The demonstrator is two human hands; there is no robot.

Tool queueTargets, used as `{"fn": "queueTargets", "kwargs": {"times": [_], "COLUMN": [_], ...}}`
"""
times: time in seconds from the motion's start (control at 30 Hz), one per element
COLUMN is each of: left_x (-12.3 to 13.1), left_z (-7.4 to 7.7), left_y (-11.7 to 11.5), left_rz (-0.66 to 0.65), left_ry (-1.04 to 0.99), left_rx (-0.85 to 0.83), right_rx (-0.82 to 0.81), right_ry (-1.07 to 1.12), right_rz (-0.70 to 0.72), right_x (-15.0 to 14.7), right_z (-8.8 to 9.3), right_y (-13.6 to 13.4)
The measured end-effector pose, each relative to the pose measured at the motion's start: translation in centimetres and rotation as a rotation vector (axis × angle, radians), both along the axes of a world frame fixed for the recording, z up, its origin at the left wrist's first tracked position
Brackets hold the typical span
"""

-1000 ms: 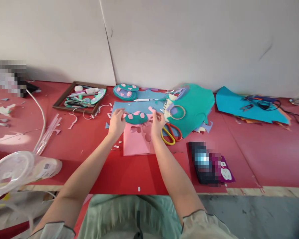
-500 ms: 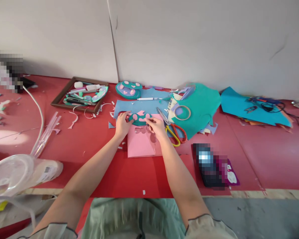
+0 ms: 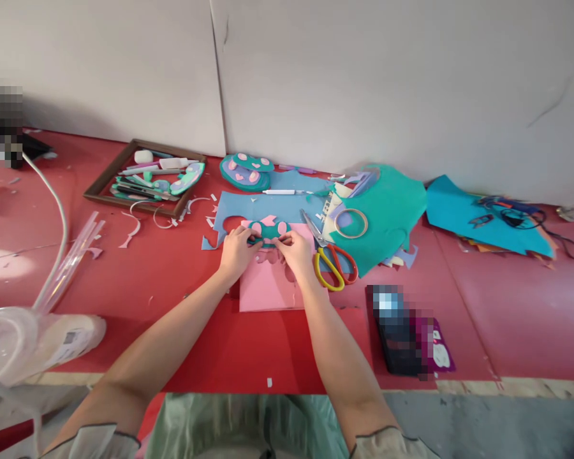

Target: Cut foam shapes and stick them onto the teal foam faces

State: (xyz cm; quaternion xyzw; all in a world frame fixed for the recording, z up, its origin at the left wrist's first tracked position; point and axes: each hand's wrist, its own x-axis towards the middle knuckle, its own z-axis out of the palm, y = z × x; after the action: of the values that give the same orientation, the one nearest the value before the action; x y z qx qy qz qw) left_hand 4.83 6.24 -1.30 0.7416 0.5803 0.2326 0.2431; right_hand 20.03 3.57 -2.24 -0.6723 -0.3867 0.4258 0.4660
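Observation:
A small teal foam cutout [image 3: 268, 233] with pink spots lies over the top of a pink sheet [image 3: 268, 290], which has shapes cut out of it. My left hand [image 3: 239, 250] has its fingers closed at the cutout's left end. At the lower right edge, my right hand [image 3: 294, 250] pinches the cutout, its fingertips at a small pink strip. The fingers partly hide that lower edge. Scissors [image 3: 335, 268] with one yellow and one red handle lie just right of my right hand. Behind the cutout is a blue sheet [image 3: 268, 207] with a white pen-like tool [image 3: 280, 192] on it.
A brown tray [image 3: 103, 175] of tools stands back left. Stacked finished-looking cutouts [image 3: 245, 172] lie near the wall. A tape roll [image 3: 351, 223] rests on teal foam [image 3: 397, 204]. Blue sheets [image 3: 452, 207], a dark phone-like device [image 3: 395, 338] and a plastic tub [image 3: 71, 338] are around.
My right hand's fingers have moved from the cutout's right side down to its lower edge, closer to my left hand. The camera view has shifted slightly.

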Motion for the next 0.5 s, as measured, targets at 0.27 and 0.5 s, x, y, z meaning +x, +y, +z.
{"fn": "queueTargets", "kwargs": {"times": [0.27,0.5], "left_x": [0.0,-0.3], "left_z": [0.2,-0.5], "left_y": [0.0,0.1], "left_rz": [0.031,0.084], "left_ry": [-0.006,-0.19], "left_rx": [-0.025,-0.028], "right_rx": [-0.02,-0.024], "right_ry": [-0.129,-0.024], "right_rz": [-0.02,-0.021], "right_x": [0.8,1.0], "right_z": [-0.5,-0.6], "right_y": [-0.4,-0.4]}}
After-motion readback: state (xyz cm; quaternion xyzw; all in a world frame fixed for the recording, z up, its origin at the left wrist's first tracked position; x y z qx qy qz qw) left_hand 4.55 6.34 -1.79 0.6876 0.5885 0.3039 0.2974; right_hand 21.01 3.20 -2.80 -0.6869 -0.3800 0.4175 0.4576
